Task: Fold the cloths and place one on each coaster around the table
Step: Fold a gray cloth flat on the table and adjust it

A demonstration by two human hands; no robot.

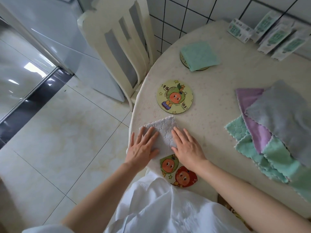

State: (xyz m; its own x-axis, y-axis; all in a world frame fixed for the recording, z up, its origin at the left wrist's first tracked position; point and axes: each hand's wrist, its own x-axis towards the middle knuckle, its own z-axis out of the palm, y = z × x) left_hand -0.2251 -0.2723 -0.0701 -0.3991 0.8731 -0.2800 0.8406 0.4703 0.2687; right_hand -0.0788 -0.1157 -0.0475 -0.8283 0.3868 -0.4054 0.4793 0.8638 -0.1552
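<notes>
The left grip (143, 145) lies flat and spread on the folded grey cloth (165, 130). Its fingers are straight and slightly fanned, the palm is down on the cloth's left part, and the thumb reaches toward the middle. The right grip (188, 147) is also open and flat, fingers straight and close together, pressing the cloth's right edge where it meets the bench (210, 101). Neither grip curls round or pinches anything; both only press down.

The grey cloth sits at the near rim of the round bench, between the two grips, with one scalloped corner pointing away from the person. Its near edge covers the far part of the near coaster (178, 172), which shows two cartoon heads and is partly hidden by the white shirt (159, 207).

Just beyond the cloth lies a bare coaster (175, 96), apart from it. Farther off, a folded green cloth (199, 55) rests on a third coaster (202, 69), of which only the rim shows.

To the right lies a loose pile of unfolded cloths: a large grey cloth (282, 111) on top, a purple cloth (252, 111) under it and teal cloths (269, 155) at the bottom. Packets (277, 36) lean against the tiled wall at the far side of the bench. A cream chair (121, 47) stands at the bench's left side.
</notes>
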